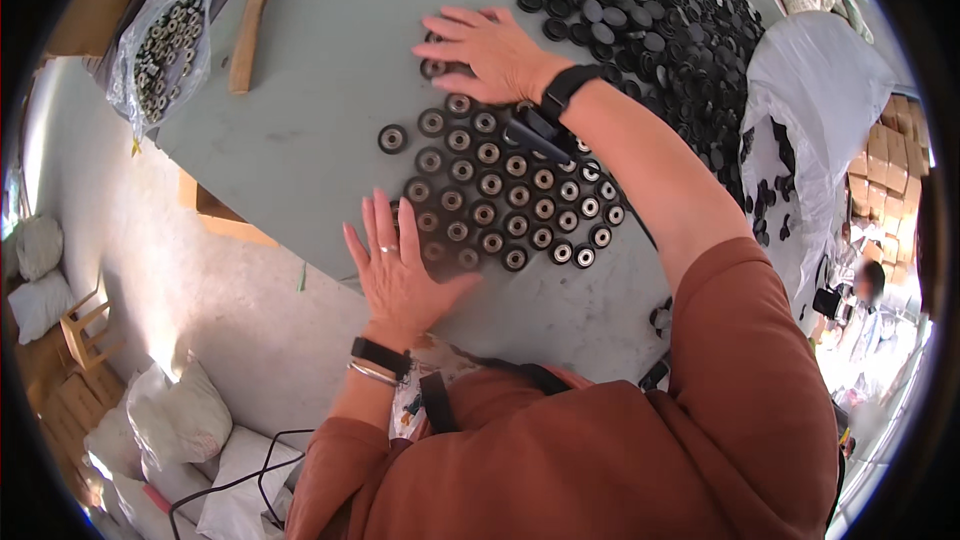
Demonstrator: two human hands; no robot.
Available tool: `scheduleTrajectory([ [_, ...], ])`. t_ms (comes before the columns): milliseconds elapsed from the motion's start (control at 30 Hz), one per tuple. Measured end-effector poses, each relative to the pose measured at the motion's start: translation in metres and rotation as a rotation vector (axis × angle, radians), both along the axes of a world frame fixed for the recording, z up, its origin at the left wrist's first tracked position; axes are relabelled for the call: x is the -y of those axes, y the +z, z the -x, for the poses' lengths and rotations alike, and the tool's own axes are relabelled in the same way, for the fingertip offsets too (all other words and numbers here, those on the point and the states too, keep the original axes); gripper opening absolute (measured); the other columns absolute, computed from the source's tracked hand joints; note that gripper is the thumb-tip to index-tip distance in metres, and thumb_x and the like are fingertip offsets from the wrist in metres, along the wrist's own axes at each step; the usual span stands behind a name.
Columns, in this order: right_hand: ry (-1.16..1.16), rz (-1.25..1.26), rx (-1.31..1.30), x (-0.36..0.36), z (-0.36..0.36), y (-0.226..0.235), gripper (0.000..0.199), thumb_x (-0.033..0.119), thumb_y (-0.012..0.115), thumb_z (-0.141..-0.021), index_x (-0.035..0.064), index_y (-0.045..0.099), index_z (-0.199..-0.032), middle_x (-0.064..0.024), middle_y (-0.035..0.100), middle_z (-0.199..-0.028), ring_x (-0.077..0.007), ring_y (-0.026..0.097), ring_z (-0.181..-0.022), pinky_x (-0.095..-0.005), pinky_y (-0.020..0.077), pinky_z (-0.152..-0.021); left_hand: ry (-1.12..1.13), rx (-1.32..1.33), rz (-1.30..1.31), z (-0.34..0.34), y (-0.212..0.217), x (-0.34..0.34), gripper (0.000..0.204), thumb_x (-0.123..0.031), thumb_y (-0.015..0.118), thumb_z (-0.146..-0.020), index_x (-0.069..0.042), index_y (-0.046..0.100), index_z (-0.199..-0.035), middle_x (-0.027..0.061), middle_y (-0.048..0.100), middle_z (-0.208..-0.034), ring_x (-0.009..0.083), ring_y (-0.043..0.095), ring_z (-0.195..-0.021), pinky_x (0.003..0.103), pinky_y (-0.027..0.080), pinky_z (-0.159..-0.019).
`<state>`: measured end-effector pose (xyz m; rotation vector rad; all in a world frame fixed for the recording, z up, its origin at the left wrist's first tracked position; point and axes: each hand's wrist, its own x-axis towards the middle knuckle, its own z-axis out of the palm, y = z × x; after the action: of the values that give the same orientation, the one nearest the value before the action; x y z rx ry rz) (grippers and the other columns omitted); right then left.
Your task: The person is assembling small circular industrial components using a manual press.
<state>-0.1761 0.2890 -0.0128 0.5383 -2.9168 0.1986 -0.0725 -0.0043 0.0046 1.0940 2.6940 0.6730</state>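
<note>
A grey worktable [320,90] fills the workshop view from the head camera, with a concrete floor and white sacks [180,420] below its near edge. A block of small black discs with silver centres [505,200] lies in neat rows near that near edge, one stray disc [392,138] apart on its left. The left hand [400,275] lies flat with fingers spread, pressing against the block's near-left corner right at the table's edge. The right hand [490,48] rests open, fingers splayed, on the block's far side, covering a few discs. A large loose heap of black parts [650,20] crowds the far right corner, beside a white bag [810,120]. I'd judge the risk is at the near edge: a firm push from the far side could slide the outer row off onto the floor. The heap, close by, could also spill into the sorted rows.
</note>
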Motion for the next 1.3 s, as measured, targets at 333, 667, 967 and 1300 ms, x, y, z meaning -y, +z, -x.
scheduleTrajectory([
  [333, -0.124, 0.142, -0.026, 0.024, -0.102, 0.011, 0.045, 0.048, 0.059, -0.082, 0.0242, 0.059, -0.121, -0.0069, 0.047, -0.135, -0.025, 0.04, -0.126, -0.0492, 0.0299, -0.097, -0.325, -0.056, 0.123, 0.001, 0.015, -0.032, 0.105, -0.068, 0.074, -0.05, -0.014, 0.045, -0.135, 0.0201, 0.018, -0.15, 0.0472, 0.012, -0.136, 0.061, 0.015, -0.108],
  [667, -0.472, 0.237, -0.048, 0.01, -0.195, 0.04, 0.046, 0.039, 0.06, -0.083, 0.0161, 0.054, -0.122, -0.0141, 0.044, -0.134, -0.0297, 0.041, -0.124, -0.0472, 0.0329, -0.096, -0.286, -0.112, 0.04, -0.04, 0.007, -0.043, 0.108, -0.07, 0.071, -0.052, -0.013, 0.04, -0.139, 0.0195, 0.018, -0.15, 0.0453, 0.012, -0.137, 0.063, 0.012, -0.106],
  [967, -0.694, 0.256, -0.128, -0.014, -0.27, 0.027, 0.042, 0.028, 0.053, -0.091, 0.0013, 0.051, -0.122, -0.0196, 0.05, -0.126, -0.0363, 0.044, -0.118, -0.0457, 0.038, -0.095, -0.334, -0.102, 0.164, -0.088, 0.025, -0.062, 0.113, -0.069, 0.072, -0.052, -0.012, 0.034, -0.141, 0.0175, 0.013, -0.153, 0.0388, 0.004, -0.141, 0.069, -0.003, -0.102],
  [1300, -0.735, 0.284, -0.03, 0.077, -0.369, 0.052, 0.054, 0.026, 0.068, -0.078, 0.0032, 0.049, -0.122, -0.0202, 0.048, -0.127, -0.0375, 0.046, -0.115, -0.0457, 0.039, -0.093, -0.095, -0.255, -0.016, -0.022, 0.007, -0.065, 0.093, -0.05, 0.069, -0.073, 0.0, 0.029, -0.141, 0.0242, 0.023, -0.147, 0.0415, 0.018, -0.137, 0.059, 0.013, -0.108],
])
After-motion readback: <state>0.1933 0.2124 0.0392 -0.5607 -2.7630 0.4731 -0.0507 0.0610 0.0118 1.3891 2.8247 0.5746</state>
